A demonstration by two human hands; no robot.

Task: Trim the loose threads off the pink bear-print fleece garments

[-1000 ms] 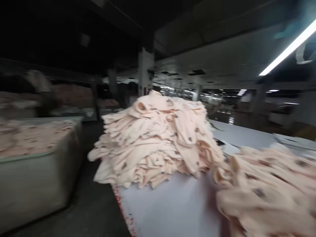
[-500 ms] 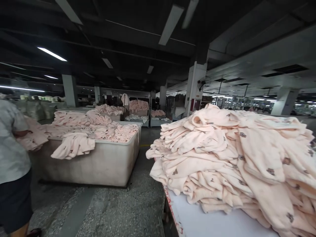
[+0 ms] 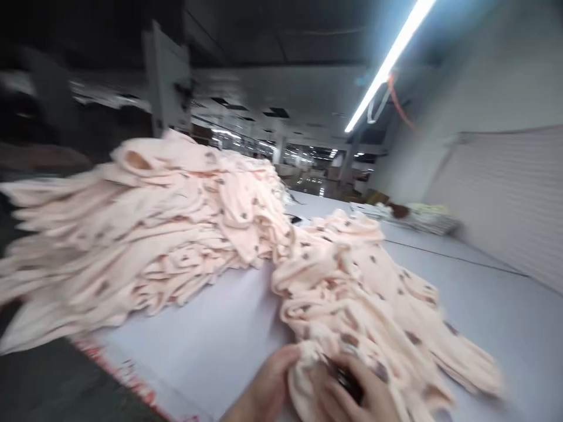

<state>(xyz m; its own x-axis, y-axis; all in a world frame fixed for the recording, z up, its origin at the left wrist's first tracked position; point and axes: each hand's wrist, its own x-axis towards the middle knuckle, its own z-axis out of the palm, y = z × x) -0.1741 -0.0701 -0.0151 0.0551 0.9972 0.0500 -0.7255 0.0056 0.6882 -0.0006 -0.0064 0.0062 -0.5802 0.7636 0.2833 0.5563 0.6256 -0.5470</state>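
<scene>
A pale pink fleece garment [image 3: 352,293] with small dark printed motifs lies bunched on the white table. Low in the view, my left hand [image 3: 270,381] has its thumb and fingers closed on the near edge of this cloth. Just right of it, my right hand [image 3: 363,390] is curled around a small dark tool [image 3: 347,378] over the same edge; blur hides the tool's exact kind. A large heap of similar pink garments [image 3: 176,217] rests on the table to the left, apart from both hands.
The white table [image 3: 229,310] has a red-marked front edge at the left. Toward the back right lie folded pale cloths [image 3: 426,217] by a wall [image 3: 505,176]. A lit tube lamp [image 3: 391,61] hangs overhead, and a pillar [image 3: 167,82] stands behind the heap.
The view has swung right and down, so the heap now sits at left. The person and the large bin have left view; both my hands and the garment have come in.
</scene>
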